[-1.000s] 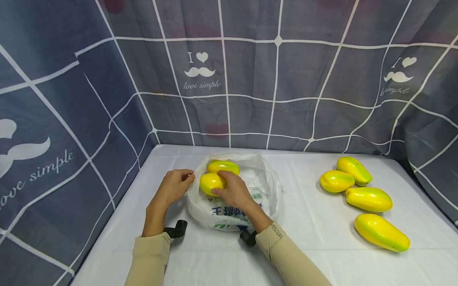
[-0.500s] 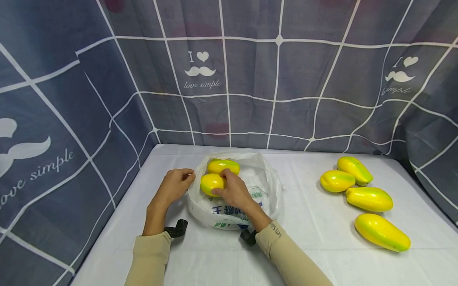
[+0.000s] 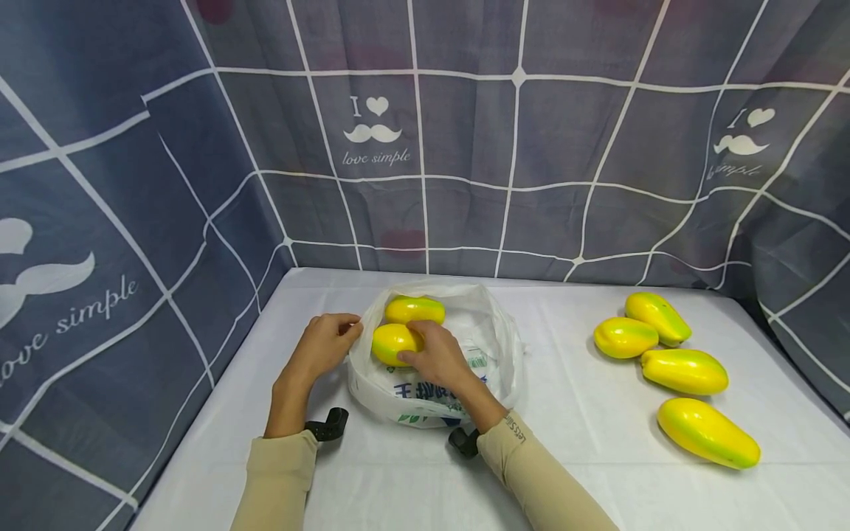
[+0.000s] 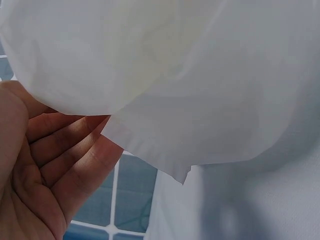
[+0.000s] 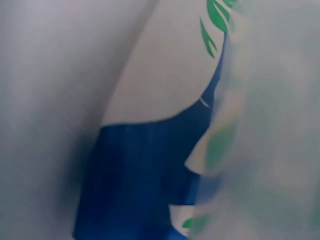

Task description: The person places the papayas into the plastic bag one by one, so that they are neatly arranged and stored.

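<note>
Right hand grips a yellow mango inside the white plastic bag on the table; left hand pinches the bag's rim. Another mango lies just behind.

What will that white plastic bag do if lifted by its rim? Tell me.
The white plastic bag would probably sag and crumple: its thin film already folds loosely where the left hand pinches it. With two mangoes inside, the weight likely pulls it downward, and they may shift together.

Bare table between bag, mangoes
</note>
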A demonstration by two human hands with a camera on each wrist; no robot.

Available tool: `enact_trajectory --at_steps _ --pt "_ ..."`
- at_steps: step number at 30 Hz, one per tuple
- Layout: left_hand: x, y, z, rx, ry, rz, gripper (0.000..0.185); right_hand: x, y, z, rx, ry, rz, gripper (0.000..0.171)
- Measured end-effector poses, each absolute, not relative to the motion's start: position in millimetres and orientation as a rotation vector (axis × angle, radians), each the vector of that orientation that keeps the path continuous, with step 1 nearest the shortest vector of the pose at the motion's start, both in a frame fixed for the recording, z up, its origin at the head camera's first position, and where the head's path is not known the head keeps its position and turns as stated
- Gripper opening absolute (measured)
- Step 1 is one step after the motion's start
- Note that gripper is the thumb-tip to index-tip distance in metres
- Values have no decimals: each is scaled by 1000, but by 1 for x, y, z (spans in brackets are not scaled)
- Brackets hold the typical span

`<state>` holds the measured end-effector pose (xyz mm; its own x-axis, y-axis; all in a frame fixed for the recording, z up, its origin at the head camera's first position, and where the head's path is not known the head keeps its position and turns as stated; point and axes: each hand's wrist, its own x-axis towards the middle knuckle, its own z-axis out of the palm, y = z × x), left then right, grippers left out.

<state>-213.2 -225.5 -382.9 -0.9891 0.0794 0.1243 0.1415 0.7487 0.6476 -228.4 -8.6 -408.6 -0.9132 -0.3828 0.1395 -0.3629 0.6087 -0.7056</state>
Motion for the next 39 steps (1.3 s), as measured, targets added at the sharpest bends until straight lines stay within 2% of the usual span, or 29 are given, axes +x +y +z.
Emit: enact_trajectory --at_steps 31,39 --pt "-214 -227 -384 -178 -2850 -1069 37 -227 -7 -410 -650 2786 -1237 55" --pt "-215 -227 -385 -180 -2863 -1061 37 -225 -7 -410 -658 2792 -1234 61"
